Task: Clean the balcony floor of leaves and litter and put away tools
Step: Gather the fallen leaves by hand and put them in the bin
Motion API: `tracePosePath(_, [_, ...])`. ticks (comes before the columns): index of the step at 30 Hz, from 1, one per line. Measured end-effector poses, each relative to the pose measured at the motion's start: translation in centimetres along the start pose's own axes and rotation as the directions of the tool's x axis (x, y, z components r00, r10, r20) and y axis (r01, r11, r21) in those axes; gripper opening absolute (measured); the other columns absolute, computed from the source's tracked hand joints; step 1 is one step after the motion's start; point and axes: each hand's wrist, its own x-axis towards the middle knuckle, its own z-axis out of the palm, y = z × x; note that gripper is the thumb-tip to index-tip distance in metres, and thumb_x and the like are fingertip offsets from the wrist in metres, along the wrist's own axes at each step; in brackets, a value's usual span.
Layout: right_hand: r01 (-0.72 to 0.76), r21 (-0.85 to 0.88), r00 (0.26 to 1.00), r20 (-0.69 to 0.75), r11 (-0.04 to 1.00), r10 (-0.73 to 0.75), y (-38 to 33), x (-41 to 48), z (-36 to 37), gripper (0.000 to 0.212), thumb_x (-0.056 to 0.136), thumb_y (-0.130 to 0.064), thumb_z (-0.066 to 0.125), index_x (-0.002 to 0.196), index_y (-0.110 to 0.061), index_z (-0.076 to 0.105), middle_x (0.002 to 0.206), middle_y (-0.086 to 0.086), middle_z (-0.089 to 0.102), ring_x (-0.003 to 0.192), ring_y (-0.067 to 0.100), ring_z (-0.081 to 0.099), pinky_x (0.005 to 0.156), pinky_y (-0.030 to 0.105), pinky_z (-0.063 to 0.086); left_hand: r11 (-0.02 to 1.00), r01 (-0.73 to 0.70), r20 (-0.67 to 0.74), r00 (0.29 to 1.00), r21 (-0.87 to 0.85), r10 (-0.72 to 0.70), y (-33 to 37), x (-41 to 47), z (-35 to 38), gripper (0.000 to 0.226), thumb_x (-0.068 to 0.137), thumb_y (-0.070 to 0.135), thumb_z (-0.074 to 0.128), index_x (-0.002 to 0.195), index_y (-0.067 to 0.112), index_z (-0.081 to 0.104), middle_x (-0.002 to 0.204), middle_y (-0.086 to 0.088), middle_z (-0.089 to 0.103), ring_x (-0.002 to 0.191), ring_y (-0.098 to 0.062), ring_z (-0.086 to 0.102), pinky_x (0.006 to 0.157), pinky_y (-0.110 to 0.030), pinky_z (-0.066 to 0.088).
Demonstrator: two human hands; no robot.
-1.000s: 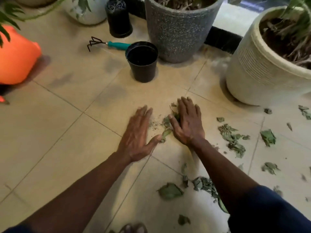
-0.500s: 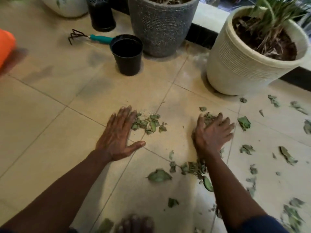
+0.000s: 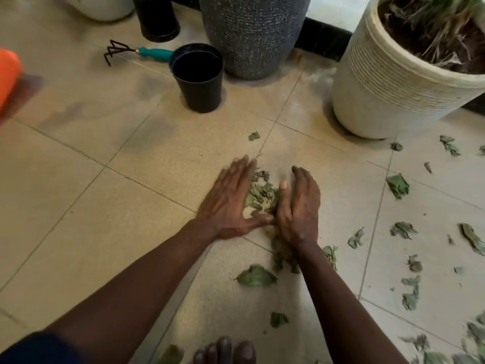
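Leaves point(image 3: 258, 195) sit heaped in a small pile on the tiled floor point(image 3: 105, 219), penned between both hands. The left hand point(image 3: 231, 203) lies flat, palm down, fingers straight, its thumb stretched across to close the near gap. The right hand point(image 3: 299, 206) stands on its edge like a wall, fingers straight and together, gripping nothing. That shape looks meant to herd the crumbs inward rather than pick them up one by one. Plenty more scattered leaves point(image 3: 397, 185) lie off to the right, near the cream planter point(image 3: 388, 88), and one big leaf point(image 3: 256, 276) lies between the forearms, so I judge the sweep is at an early stage. A black pot point(image 3: 198, 77) stands beyond the pile, a likely bin. The hand rake point(image 3: 136, 51) lies behind it, untouched and waiting to be put away.
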Motion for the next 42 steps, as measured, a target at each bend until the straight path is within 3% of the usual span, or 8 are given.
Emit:
tracePosePath(4, [0.068, 0.086, 0.995, 0.072, 0.994, -0.074, 1.6, -0.5, -0.8, 0.063, 0.106, -0.052, 0.032, 0.155, -0.012, 0.037, 0.159, 0.008, 0.036, 0.147, 0.021, 0.036, 0.118, 0.052, 0.037, 0.979, -0.191, -0.044, 0.981, -0.066, 0.188, 1.0, 1.7, -0.4, 0.109, 0.091, 0.075, 0.048, 0.165, 0.024, -0.013, 0.174, -0.002, -0.015, 0.16, -0.017, -0.014, 0.131, -0.048, 0.005])
tracePosePath(7, [0.137, -0.069, 0.973, 0.195, 0.988, -0.121, 1.7, -1.1, -1.1, 0.078, 0.103, -0.063, 0.035, 0.162, -0.014, 0.022, 0.168, 0.008, 0.023, 0.154, 0.023, 0.023, 0.126, 0.048, 0.026, 0.995, -0.095, -0.104, 0.99, -0.02, 0.093, -1.0, 4.6, -2.5, 0.102, 0.092, 0.071, 0.045, 0.166, 0.025, -0.007, 0.174, -0.002, -0.013, 0.161, -0.021, -0.01, 0.13, -0.051, 0.004])
tracePosePath(13, [0.189, -0.177, 0.952, 0.274, 0.966, -0.136, 1.5, -1.1, -0.8, 0.089, 0.101, -0.07, 0.034, 0.165, -0.016, 0.005, 0.172, 0.01, 0.012, 0.158, 0.022, 0.011, 0.13, 0.043, 0.012, 0.995, -0.008, 0.133, 0.991, 0.104, -0.006, -3.4, 9.8, -4.4, 0.1, 0.09, 0.087, 0.011, 0.166, 0.025, -0.007, 0.172, -0.002, -0.022, 0.159, -0.022, -0.019, 0.13, -0.051, -0.002])
tracePosePath(18, [0.13, -0.096, 0.963, 0.248, 0.987, -0.103, 1.7, -1.3, -0.6, 0.084, 0.101, -0.07, 0.023, 0.165, -0.016, 0.013, 0.171, 0.01, 0.016, 0.158, 0.021, 0.014, 0.126, 0.05, 0.022, 0.964, -0.267, 0.191, 0.947, 0.018, 0.259, -0.9, 3.6, -2.7, 0.086, 0.099, 0.071, 0.019, 0.167, 0.024, -0.003, 0.174, 0.0, -0.015, 0.159, -0.014, -0.017, 0.13, -0.044, -0.006])
tracePosePath(22, [0.233, -0.174, 0.945, 0.272, 0.957, -0.181, 1.6, -0.9, -0.7, 0.097, 0.095, -0.08, 0.026, 0.164, -0.014, 0.016, 0.17, 0.012, 0.017, 0.158, 0.026, 0.011, 0.127, 0.052, 0.018, 0.953, -0.144, -0.143, 0.984, -0.267, 0.109, -1.2, -1.4, -2.2, 0.082, 0.098, 0.043, 0.049, 0.167, 0.019, 0.012, 0.175, 0.0, 0.006, 0.161, -0.012, -0.001, 0.13, -0.036, 0.005])
tracePosePath(27, [0.311, -0.324, 0.878, 0.458, 0.894, -0.14, -0.8, 0.4, 1.2, 0.125, 0.075, -0.101, 0.031, 0.165, -0.02, -0.002, 0.173, 0.013, -0.007, 0.158, 0.032, -0.016, 0.129, 0.053, -0.002, 0.905, 0.088, -0.496, 0.813, -0.415, -0.306, -2.8, -4.5, -1.2, 0.078, 0.099, 0.047, 0.047, 0.161, 0.006, 0.026, 0.167, -0.013, 0.029, 0.157, -0.028, 0.022, 0.125, -0.054, 0.025])
tracePosePath(32, [0.492, -0.291, 0.8, 0.523, 0.821, -0.295, -3.4, 1.7, 3.8, 0.084, 0.095, -0.081, 0.025, 0.165, -0.035, 0.013, 0.173, 0.013, 0.002, 0.158, 0.037, -0.012, 0.128, 0.054, -0.002, 0.905, 0.165, -0.462, 0.815, -0.392, -0.349, -2.3, -3.8, -1.3, 0.084, 0.097, 0.058, 0.046, 0.162, 0.009, 0.025, 0.166, -0.011, 0.03, 0.155, -0.026, 0.027, 0.123, -0.052, 0.03])
tracePosePath(42, [0.656, 0.099, 0.608, 0.518, 0.748, -0.602, -2.5, 1.4, 3.8, 0.044, 0.109, -0.026, 0.04, 0.145, -0.006, 0.055, 0.154, 0.014, 0.049, 0.151, 0.025, 0.036, 0.127, 0.035, 0.024, 0.917, 0.173, -0.46, 0.822, -0.359, -0.335, -2.7, -3.8, -1.6, 0.08, 0.099, 0.053, 0.05, 0.162, 0.012, 0.024, 0.165, -0.008, 0.033, 0.153, -0.02, 0.031, 0.123, -0.043, 0.033])
